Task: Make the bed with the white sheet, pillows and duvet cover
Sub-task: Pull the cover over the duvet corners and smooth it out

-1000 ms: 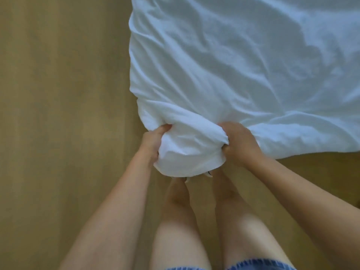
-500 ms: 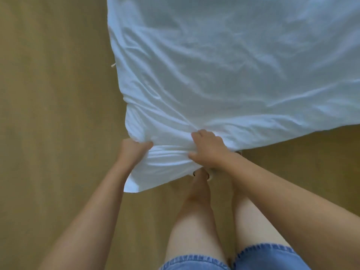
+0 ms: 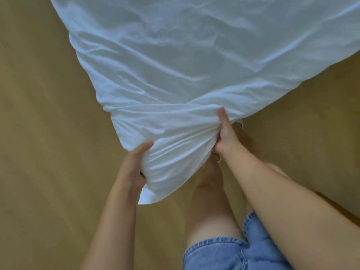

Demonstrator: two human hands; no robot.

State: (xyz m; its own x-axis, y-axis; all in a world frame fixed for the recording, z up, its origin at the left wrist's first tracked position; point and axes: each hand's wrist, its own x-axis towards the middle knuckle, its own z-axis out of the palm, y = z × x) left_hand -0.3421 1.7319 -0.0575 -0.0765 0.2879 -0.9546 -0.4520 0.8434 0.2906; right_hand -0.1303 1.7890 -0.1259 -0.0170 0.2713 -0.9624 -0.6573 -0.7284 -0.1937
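A large white sheet [image 3: 194, 61] spreads over the upper part of the head view, wrinkled, with one corner bunched toward me. My left hand [image 3: 134, 166] grips the lower left side of that bunched corner, fingers curled under the cloth. On the corner's right side my right hand [image 3: 226, 135] pinches the gathered folds, with the thumb pressed up on the fabric. The corner's tip hangs down between my forearms. No pillows or duvet cover are in sight.
A tan wooden floor [image 3: 42, 152] surrounds the sheet on the left, below and right. My bare legs and denim shorts [image 3: 233, 252] stand directly under the held corner.
The sheet's corner has swung toward the lower middle and looks more diagonal. My left hand has shifted lower under the bunch; my right hand has turned sideways with its thumb up.
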